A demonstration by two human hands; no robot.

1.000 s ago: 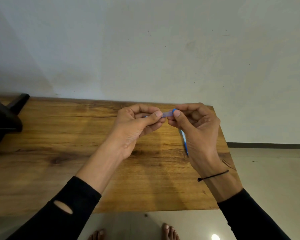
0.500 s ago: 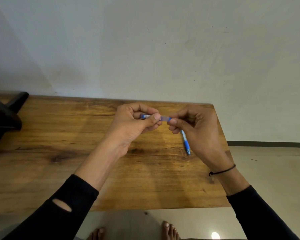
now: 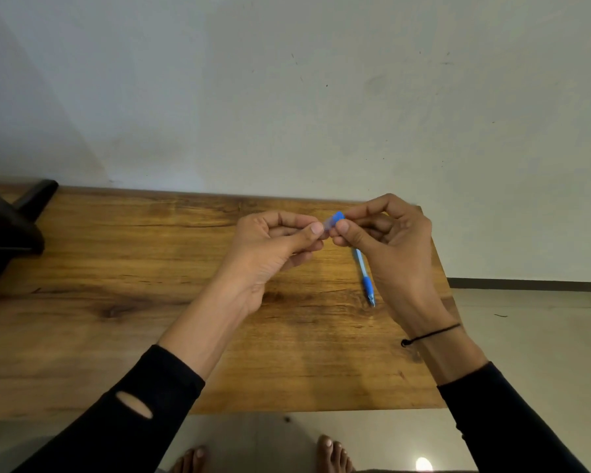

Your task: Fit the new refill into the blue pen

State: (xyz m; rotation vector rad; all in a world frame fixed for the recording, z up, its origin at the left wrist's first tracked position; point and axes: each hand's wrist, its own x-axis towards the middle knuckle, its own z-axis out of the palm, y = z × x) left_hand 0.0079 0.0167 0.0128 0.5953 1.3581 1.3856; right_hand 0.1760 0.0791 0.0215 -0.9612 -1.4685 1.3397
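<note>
Since half a second ago the right hand (image 3: pixel 386 240) has lifted and turned, so the small translucent blue plastic pen piece (image 3: pixel 335 220) now tilts up toward the wall instead of lying level between the hands. Both hands are closed in pinches on it, the left hand (image 3: pixel 273 247) at its near end and the right at the solid blue tip, probably to twist or pull the parts apart or together. The slim blue pen with a rubbery blue grip and pale barrel (image 3: pixel 365 278) lies on the glossy wood-grain desk (image 3: pixel 133 268) just beneath the right hand, within easy reach. Whether a refill sits inside the pinched piece I cannot tell.
</note>
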